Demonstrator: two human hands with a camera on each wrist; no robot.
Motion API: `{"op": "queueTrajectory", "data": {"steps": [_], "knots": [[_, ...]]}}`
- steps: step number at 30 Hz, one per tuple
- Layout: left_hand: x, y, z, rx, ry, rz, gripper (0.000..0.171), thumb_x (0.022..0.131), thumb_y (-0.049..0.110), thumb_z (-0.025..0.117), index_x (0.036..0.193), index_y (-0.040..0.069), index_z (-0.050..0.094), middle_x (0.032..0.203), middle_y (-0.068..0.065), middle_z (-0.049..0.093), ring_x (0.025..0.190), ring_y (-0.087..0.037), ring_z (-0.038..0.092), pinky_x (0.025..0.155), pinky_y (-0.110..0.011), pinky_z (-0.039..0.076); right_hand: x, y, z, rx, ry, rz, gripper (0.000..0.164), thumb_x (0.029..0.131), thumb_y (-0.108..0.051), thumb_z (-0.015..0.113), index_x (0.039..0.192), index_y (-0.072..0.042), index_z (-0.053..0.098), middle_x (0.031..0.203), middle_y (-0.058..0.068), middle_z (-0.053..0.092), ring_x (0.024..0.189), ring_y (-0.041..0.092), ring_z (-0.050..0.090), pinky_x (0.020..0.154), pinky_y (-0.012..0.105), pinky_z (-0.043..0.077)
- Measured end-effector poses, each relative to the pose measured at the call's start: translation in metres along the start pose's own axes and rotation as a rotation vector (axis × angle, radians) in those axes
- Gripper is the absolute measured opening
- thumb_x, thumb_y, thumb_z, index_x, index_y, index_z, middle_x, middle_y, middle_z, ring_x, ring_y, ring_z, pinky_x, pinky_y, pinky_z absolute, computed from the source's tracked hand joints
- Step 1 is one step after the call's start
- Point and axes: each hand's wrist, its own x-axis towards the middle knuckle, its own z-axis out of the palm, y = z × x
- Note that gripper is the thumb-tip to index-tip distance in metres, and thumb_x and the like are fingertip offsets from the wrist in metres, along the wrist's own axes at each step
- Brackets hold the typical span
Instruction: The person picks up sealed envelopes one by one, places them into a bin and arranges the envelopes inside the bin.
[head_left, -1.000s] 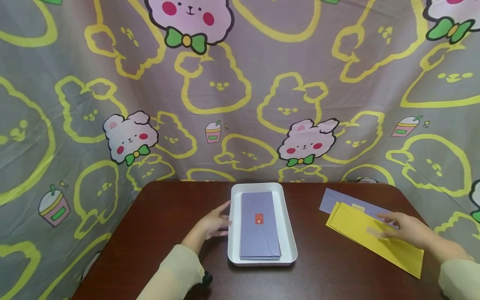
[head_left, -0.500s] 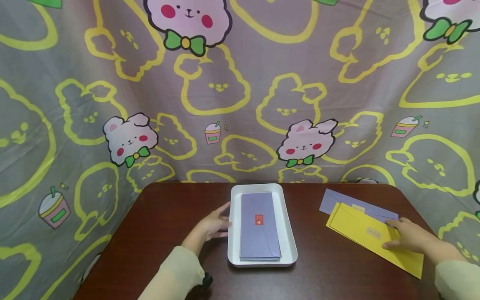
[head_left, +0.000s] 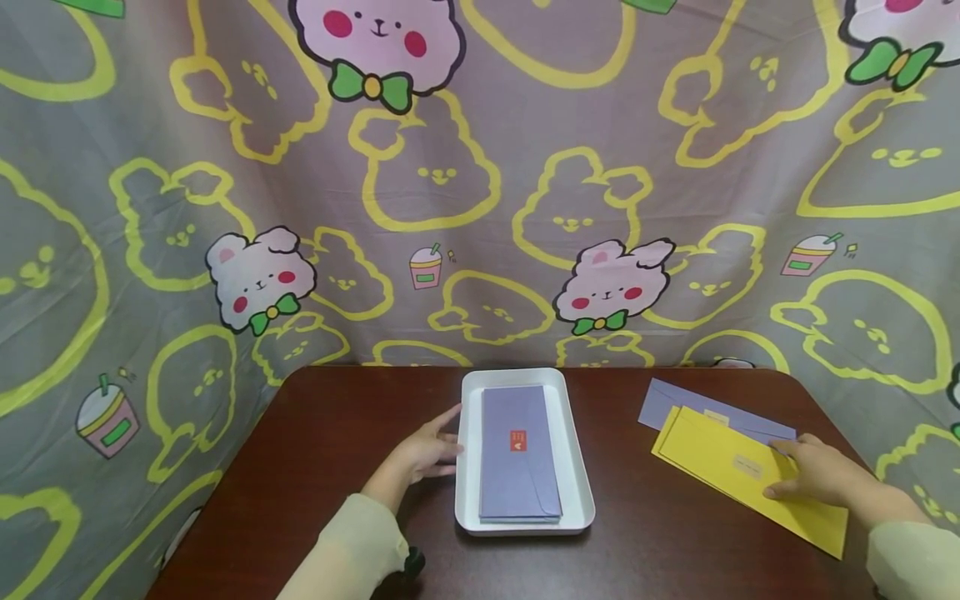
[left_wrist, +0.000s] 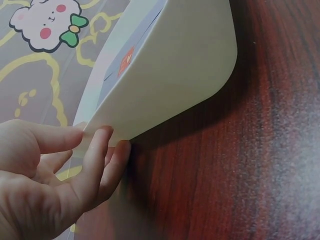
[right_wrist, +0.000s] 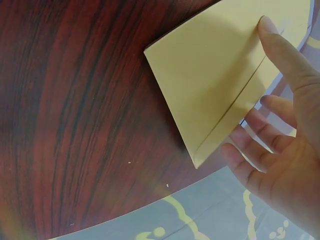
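In the head view, a white tray (head_left: 581, 500) stands mid-table with a stack of purple envelopes (head_left: 517, 483) in it, the top one bearing a red sticker (head_left: 518, 441). My left hand (head_left: 423, 450) touches the tray's left side; the left wrist view shows the thumb at the rim and relaxed fingers (left_wrist: 92, 162) against the outer wall. To the right, my right hand (head_left: 821, 473) lies over a small stack of yellow envelopes (head_left: 720, 454). Its thumb (right_wrist: 282, 47) rests on the top one, and its other fingers, loosely bent, are at the far long edge.
A purple envelope (head_left: 678, 400) lies partly under the yellow ones, with a pale label (head_left: 716, 416). Dark brown tabletop (head_left: 622, 567) lies between the tray and the yellow stack. A patterned cloth (head_left: 480, 208) hangs behind the table.
My right hand has shifted right and slightly towards me along the yellow envelopes, uncovering their pale label, then stayed there. My left hand and the tray have not moved.
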Motion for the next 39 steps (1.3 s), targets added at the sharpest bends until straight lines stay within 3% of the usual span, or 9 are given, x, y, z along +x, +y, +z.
{"op": "queueTrajectory", "data": {"steps": [6,10,15,21,26,30,34,39], "knots": [[0.000,0.000,0.000,-0.005,-0.005,0.003,0.079,0.096,-0.009,0.060,0.163,0.015,0.027,0.129,-0.025,0.059,0.105,-0.033,0.068,0.086,-0.049,0.059,-0.004,-0.001,-0.004,-0.027,0.043,0.011,0.098,0.070,-0.053,0.090,0.130,0.017,0.056,0.106,0.036,0.052,0.090,0.050,0.057,0.065,0.060,0.051],[0.000,-0.001,-0.001,-0.008,-0.003,0.003,0.079,0.096,-0.010,0.060,0.163,0.015,0.027,0.129,-0.026,0.059,0.105,-0.033,0.068,0.086,-0.049,0.059,-0.004,-0.005,-0.008,-0.043,0.070,0.035,0.100,0.071,-0.060,0.086,0.132,0.013,0.055,0.110,0.036,0.052,0.091,0.052,0.056,0.060,0.058,0.044],[0.001,-0.003,-0.003,-0.023,-0.005,0.007,0.078,0.096,-0.011,0.059,0.163,0.014,0.027,0.130,-0.027,0.059,0.105,-0.033,0.068,0.086,-0.049,0.059,-0.003,-0.012,-0.013,-0.010,0.117,0.048,0.095,0.073,-0.058,0.085,0.133,0.010,0.055,0.113,0.037,0.056,0.093,0.054,0.057,0.062,0.059,0.038],[0.002,-0.003,-0.003,-0.032,-0.005,0.002,0.079,0.096,-0.011,0.059,0.163,0.015,0.027,0.131,-0.027,0.058,0.103,-0.031,0.068,0.086,-0.049,0.059,0.000,-0.014,-0.015,0.044,0.137,0.042,0.089,0.075,-0.047,0.088,0.130,0.014,0.054,0.115,0.042,0.054,0.101,0.062,0.053,0.069,0.069,0.043],[0.001,-0.003,-0.003,-0.033,-0.004,0.003,0.079,0.096,-0.011,0.059,0.163,0.015,0.027,0.131,-0.027,0.058,0.103,-0.031,0.068,0.085,-0.049,0.059,0.002,-0.013,-0.019,0.096,0.171,-0.018,0.061,0.082,-0.021,0.084,0.119,0.020,0.058,0.108,0.042,0.058,0.101,0.061,0.055,0.078,0.067,0.049],[0.001,-0.003,-0.003,-0.032,-0.007,0.009,0.079,0.096,-0.011,0.059,0.163,0.014,0.027,0.131,-0.027,0.058,0.104,-0.033,0.068,0.086,-0.050,0.059,0.001,-0.011,-0.024,0.134,0.181,-0.029,0.038,0.089,-0.008,0.074,0.113,0.018,0.063,0.106,0.037,0.063,0.099,0.057,0.059,0.078,0.064,0.051],[0.001,-0.003,-0.003,-0.031,-0.007,0.009,0.079,0.096,-0.010,0.059,0.163,0.015,0.027,0.131,-0.027,0.058,0.104,-0.033,0.068,0.085,-0.050,0.060,-0.001,-0.011,-0.028,0.170,0.164,-0.012,0.030,0.093,-0.005,0.069,0.112,0.017,0.063,0.102,0.034,0.066,0.095,0.053,0.062,0.074,0.058,0.053],[0.001,-0.004,-0.002,-0.032,-0.012,0.004,0.078,0.096,-0.010,0.059,0.163,0.015,0.027,0.131,-0.027,0.058,0.103,-0.031,0.069,0.086,-0.049,0.060,-0.001,-0.012,-0.033,0.194,0.146,0.008,0.027,0.094,-0.006,0.067,0.111,0.014,0.065,0.094,0.023,0.069,0.086,0.039,0.064,0.068,0.044,0.051]]}}
